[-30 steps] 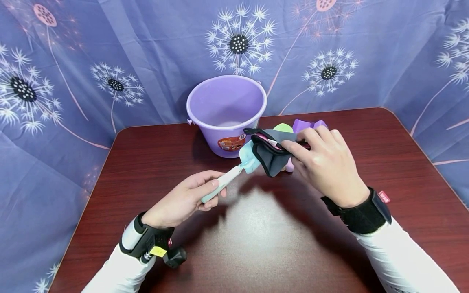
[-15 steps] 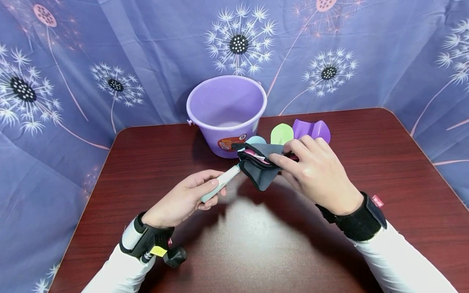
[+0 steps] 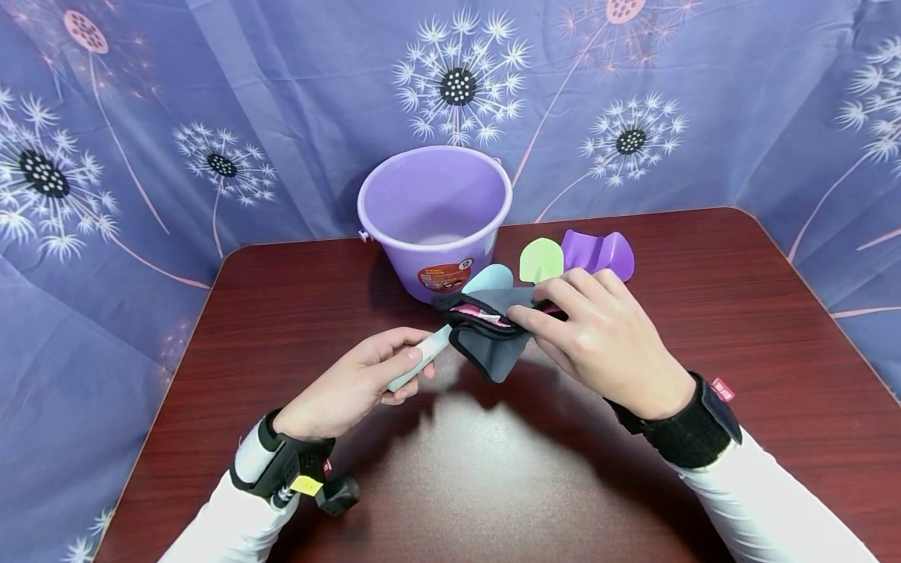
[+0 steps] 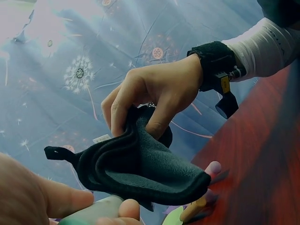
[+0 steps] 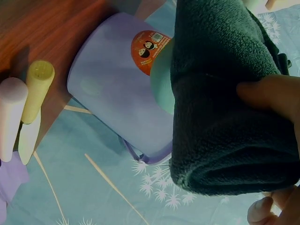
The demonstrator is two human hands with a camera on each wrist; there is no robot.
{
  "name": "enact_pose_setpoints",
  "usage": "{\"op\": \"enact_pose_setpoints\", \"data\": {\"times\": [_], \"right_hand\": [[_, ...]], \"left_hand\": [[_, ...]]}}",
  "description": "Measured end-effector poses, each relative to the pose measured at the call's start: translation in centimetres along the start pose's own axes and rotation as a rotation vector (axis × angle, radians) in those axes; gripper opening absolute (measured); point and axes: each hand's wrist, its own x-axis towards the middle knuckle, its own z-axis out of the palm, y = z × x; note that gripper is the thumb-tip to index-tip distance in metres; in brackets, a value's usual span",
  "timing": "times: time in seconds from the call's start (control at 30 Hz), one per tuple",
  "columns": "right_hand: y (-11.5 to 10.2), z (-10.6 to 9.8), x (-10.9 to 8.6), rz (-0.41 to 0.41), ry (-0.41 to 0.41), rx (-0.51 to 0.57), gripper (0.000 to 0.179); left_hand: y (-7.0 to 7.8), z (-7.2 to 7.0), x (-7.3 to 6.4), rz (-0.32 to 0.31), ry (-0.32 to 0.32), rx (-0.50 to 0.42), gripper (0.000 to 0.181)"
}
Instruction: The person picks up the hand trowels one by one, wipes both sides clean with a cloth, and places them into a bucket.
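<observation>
While the left grip [image 3: 352, 383] is curled round the handle [image 3: 436, 343] of a pale-blue toy shovel [image 3: 491, 276] above the bench [image 3: 281, 313], the right grip [image 3: 598, 336] pinches grey cloth [image 3: 493, 349] across its middle | wiping: seemingly underway, unfinished | probably remaining: green shovel [image 3: 541, 260], purple shovel [image 3: 597, 252], lying right of the bucket [image 3: 401, 262]

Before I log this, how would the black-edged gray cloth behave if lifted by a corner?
The cloth would probably flop, since it bends into loose folds beyond the right hand. Its fuzzy pile suggests it isn't slippery. Being fabric, it seems unlikely to break.
</observation>
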Motion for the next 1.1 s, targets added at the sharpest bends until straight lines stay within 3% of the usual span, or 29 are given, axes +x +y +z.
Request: {"op": "enact_pose_setpoints", "data": {"times": [0.2, 0.47, 0.73, 1.1], "right_hand": [[0.0, 0.0, -0.1, 0.009, 0.001, 0.005, 0.020], [0.2, 0.2, -0.3, 0.035, 0.023, 0.009, 0.021], [0.6, 0.5, -0.8, 0.089, 0.016, -0.002, 0.023], [1.6, 1.1, -1.7, 0.203, 0.020, -0.022, 0.027]], "left_hand": [[0.1, 0.0, -0.1, 0.000, 0.016, 0.081, 0.028], [0.2, 0.0, -0.1, -0.014, 0.036, 0.121, 0.028], [0.1, 0.0, -0.1, 0.024, 0.035, 0.133, 0.027], [0.0, 0.0, -0.1, 0.013, 0.042, 0.137, 0.026]]}}
